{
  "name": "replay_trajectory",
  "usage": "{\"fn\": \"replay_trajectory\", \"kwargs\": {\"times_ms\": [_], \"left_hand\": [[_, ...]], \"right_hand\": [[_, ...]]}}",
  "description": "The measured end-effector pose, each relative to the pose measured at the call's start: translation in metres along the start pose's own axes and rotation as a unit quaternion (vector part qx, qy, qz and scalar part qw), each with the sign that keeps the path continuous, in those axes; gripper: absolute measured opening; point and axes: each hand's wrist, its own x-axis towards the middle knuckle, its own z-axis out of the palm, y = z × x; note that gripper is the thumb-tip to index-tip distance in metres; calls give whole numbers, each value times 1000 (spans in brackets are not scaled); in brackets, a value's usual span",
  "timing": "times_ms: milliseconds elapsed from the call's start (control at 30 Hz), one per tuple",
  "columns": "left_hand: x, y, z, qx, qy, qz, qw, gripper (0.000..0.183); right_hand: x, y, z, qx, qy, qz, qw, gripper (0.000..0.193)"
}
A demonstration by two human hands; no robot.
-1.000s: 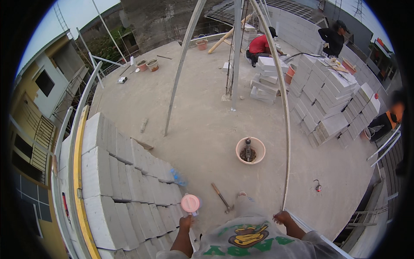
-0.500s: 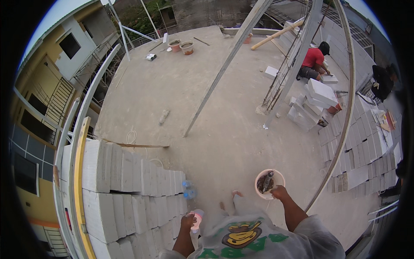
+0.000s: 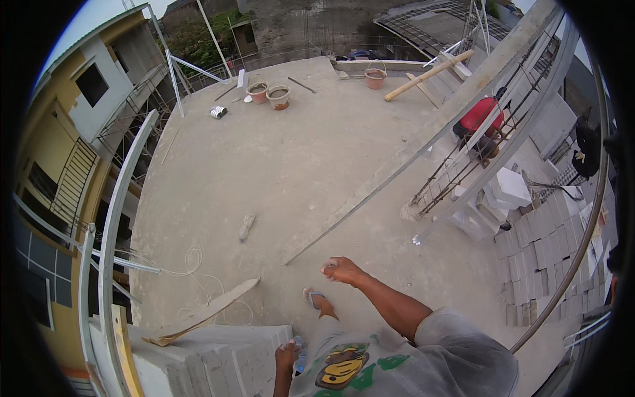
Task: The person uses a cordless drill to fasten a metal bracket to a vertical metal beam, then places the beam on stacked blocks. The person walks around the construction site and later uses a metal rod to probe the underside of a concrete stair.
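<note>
My right hand [image 3: 344, 270] reaches out over the concrete floor, its fingers loosely curled with nothing visible in them. Close to the end of a stack of white blocks [image 3: 218, 360], my left hand [image 3: 286, 354] is closed, and whatever it holds is hidden. Beside it, partly covered, shows a clear bluish plastic bottle [image 3: 301, 354]. My sandalled foot [image 3: 314, 298] is on the floor just below the right hand.
A slanting prop [image 3: 370, 205] crosses to the right, near an upright rebar column [image 3: 456, 172]. Beyond it a person in red [image 3: 479, 116] crouches by block stacks [image 3: 549, 245]. A wooden plank [image 3: 211, 309] juts from the left stack. Buckets [image 3: 279, 99] stand far off.
My right hand has let go of the bucket with the trowel and swung forward and left; the bucket is out of sight. The pink-and-white thing in my left hand no longer shows. The view has shifted.
</note>
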Motion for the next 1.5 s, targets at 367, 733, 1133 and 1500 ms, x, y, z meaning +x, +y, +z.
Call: {"fn": "replay_trajectory", "kwargs": {"times_ms": [367, 733, 1133, 1500], "left_hand": [[10, 223, -73, -159, 150, 133, 967, 46], [88, 277, -70, -172, 165, 42, 970, 38], [302, 594, -86, -57, 160, 44, 984, 41], [523, 882, 45, 95, 20, 195, 976, 26]], "right_hand": [[157, -105, 75, -118, -130, -37, 984, 38], [324, -206, 47, 86, -94, 36, 991, 31], [583, -113, -84, -147, 92, 213, 962, 25], [634, -324, -269, -47, 268, 47, 961, 38]]}}
